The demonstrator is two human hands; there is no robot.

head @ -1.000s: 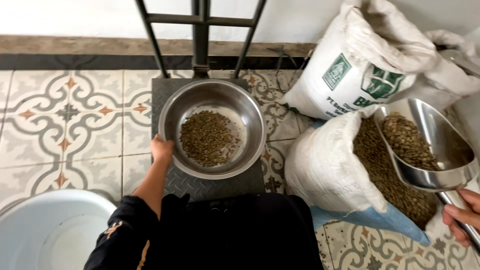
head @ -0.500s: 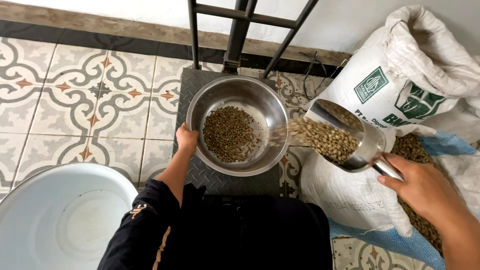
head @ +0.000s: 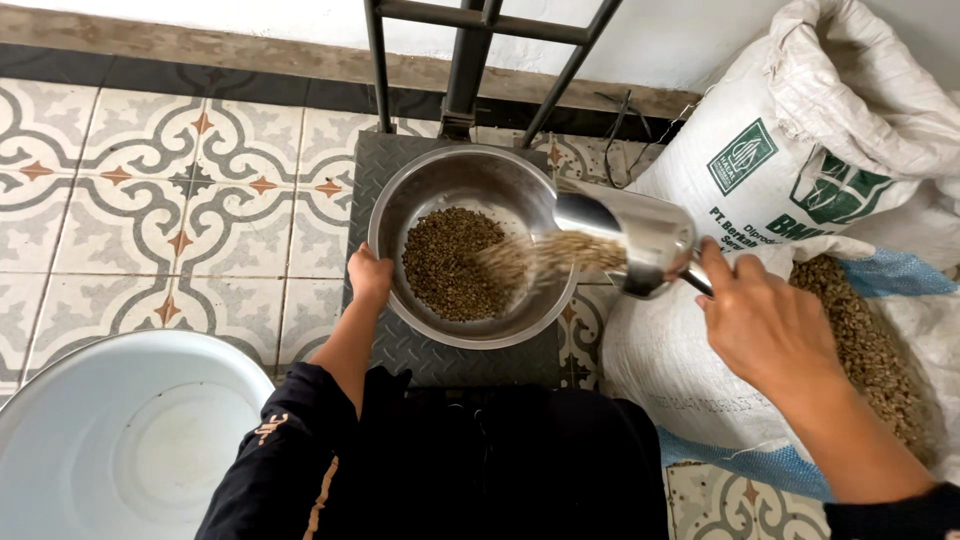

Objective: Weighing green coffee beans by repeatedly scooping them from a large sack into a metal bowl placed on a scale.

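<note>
Left hand (head: 369,274) reaches forward, arm straight, fingers clamped on near rim of steel bowl (head: 440,180). Bowl sits on grey checker-plate scale platform (head: 400,350). Right hand (head: 765,325) wrapped around handle of metal scoop (head: 640,232), wrist rolled, scoop mouth tipped over bowl's right rim. Green coffee beans (head: 455,265) stream from scoop onto pile inside bowl. Open white sack (head: 870,340) of beans just right.

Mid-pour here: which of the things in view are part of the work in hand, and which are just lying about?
In use:
- left hand on the metal bowl
- right hand tipping the metal scoop
- beans in the bowl
- platform scale under the bowl
- open sack of beans

Lying about:
- white basin
- closed printed sack
</note>
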